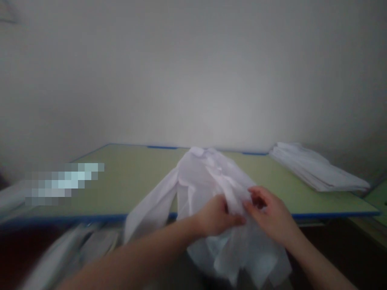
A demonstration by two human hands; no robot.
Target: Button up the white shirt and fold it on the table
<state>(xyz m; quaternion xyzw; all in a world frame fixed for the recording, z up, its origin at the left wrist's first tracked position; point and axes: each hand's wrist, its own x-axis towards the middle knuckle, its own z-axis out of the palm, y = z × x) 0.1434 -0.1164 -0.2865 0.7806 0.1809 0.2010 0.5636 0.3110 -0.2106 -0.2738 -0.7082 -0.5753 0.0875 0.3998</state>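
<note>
A white long-sleeved shirt (195, 177) lies partly on the table, its collar end towards the wall and its lower part hanging over the near edge. One sleeve stretches out to the left and drops past that edge. My left hand (216, 217) is closed on the front of the shirt, thumb pointing right. Close by on the right, my right hand (269, 211) pinches the same cloth between thumb and fingers. Folds of fabric hide some fingertips, and the picture is slightly blurred.
The green table (121, 173) has a blue edge and stands against a grey wall. A stack of folded white cloth (317, 167) rests at its right end. White material (18, 197), partly pixelated, lies at the left. More pale cloth (60, 257) is below the near edge.
</note>
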